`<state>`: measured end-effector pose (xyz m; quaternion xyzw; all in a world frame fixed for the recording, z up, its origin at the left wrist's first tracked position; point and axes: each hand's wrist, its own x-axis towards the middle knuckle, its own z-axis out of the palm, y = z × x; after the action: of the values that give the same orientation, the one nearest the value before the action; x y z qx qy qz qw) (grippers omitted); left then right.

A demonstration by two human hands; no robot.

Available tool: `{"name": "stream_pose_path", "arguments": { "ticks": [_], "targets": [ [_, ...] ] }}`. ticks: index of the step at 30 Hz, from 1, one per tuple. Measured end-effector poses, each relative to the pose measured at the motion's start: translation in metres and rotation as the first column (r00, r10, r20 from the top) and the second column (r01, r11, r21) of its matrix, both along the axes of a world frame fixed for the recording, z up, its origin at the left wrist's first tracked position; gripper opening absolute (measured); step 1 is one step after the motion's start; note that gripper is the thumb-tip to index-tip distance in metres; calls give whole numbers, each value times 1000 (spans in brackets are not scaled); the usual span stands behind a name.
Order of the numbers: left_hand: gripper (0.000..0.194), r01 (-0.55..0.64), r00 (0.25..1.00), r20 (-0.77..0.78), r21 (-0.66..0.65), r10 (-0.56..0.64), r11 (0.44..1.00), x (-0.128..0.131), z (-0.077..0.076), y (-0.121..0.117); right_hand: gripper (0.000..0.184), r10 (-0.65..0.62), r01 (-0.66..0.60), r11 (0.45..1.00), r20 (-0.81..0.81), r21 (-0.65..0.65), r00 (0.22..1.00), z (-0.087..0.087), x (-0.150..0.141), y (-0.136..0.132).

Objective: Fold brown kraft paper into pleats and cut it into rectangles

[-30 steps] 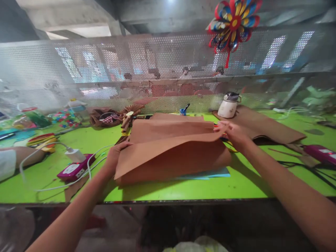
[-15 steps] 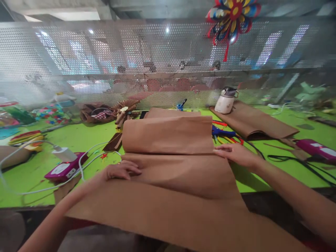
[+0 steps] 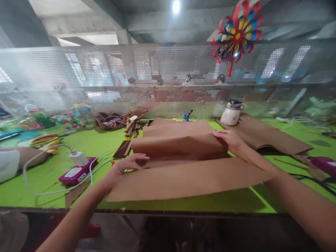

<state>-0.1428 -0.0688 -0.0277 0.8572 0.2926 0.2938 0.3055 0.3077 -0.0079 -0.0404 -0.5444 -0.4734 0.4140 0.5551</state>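
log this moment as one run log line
left hand: at left edge of brown paper | right hand: at its right edge | paper: loosely curved | white flask: upright, beyond right hand

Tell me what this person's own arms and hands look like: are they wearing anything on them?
Nothing that I can make out. The left hand and right hand are gloveless, and the left forearm and right forearm are bare, with no sleeve, watch or bracelet showing. Small items like rings are too blurred to rule out.
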Motion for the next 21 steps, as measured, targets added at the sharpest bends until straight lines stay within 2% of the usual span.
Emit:
{"name": "stream_pose_path", "arguments": {
  "ticks": [3, 7, 10, 12, 16, 18, 20, 21],
  "targets": [
    [29, 58, 998, 4, -43, -58, 997, -1, -1, -8, 13, 32, -33, 997, -16, -76, 999, -7, 8, 7],
    [29, 132, 989, 95, -195, -115, 972, -11, -15, -26, 9, 25, -25, 991, 1, -128, 1000, -15, 16, 11],
    [25, 171, 985, 75, -252, -156, 953, -17, -22, -28, 10, -56, 58, 994, 20, -92, 998, -18, 16, 25],
    [25, 134, 991, 34, -250, -130, 959, -16, -23, -25, 13, -144, 147, 988, 53, -55, 988, -20, 12, 40],
    [33, 66, 998, 4, -264, -67, 962, -6, -16, -13, 25, -305, 312, 950, 197, -5, 932, -20, 1, 75],
    [41, 123, 992, 13, -277, -124, 953, -2, -8, -6, 31, -369, 379, 925, 289, 23, 883, -16, -1, 92],
    [55, 226, 973, 17, -277, -231, 934, -1, -1, -2, 31, -413, 423, 904, 377, 61, 829, -10, 0, 108],
    [63, 240, 968, -13, -250, -251, 938, -3, 1, -2, 30, -419, 424, 902, 418, 88, 806, -7, 1, 116]
  ]
}}
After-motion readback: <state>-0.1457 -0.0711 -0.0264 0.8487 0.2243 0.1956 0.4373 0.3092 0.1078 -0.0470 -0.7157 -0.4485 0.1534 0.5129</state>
